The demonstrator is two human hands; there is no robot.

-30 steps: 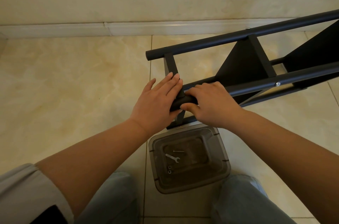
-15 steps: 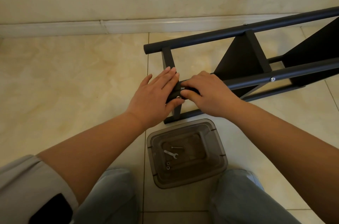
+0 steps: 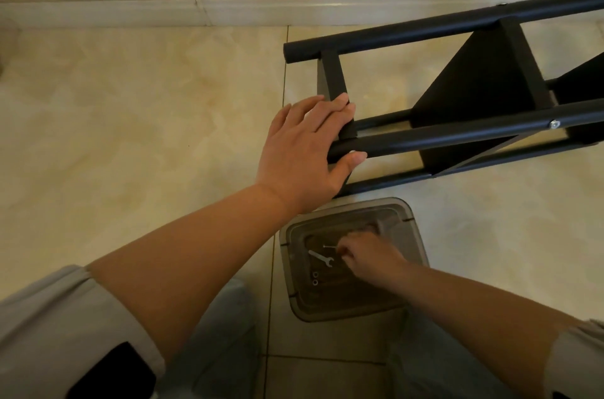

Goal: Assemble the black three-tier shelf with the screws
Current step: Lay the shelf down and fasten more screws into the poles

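Black metal makes up the shelf point(image 3: 474, 104), which lies on its side on the tiled floor point(image 3: 130, 137), close to the wall. The left hand point(image 3: 304, 150) rests on the near end of the shelf. Its fingers point(image 3: 330, 111) lie flat and nearly straight over an end crossbar, and the thumb sits under the long front pole point(image 3: 457, 137). A small silver screw point(image 3: 554, 124) shines on that pole, far to the right of the left fingers.

Just below the left hand sits a clear plastic box point(image 3: 353, 258) on the floor. The right hand point(image 3: 369, 258) is down inside the box with its fingers curled. They seem to pinch a thin long screw point(image 3: 330, 246), but the view is dim, so I cannot tell for sure. A little wrench point(image 3: 321, 258) lies just left of the right fingers, and two tiny nuts point(image 3: 315, 278) lie a bit nearer to the person.
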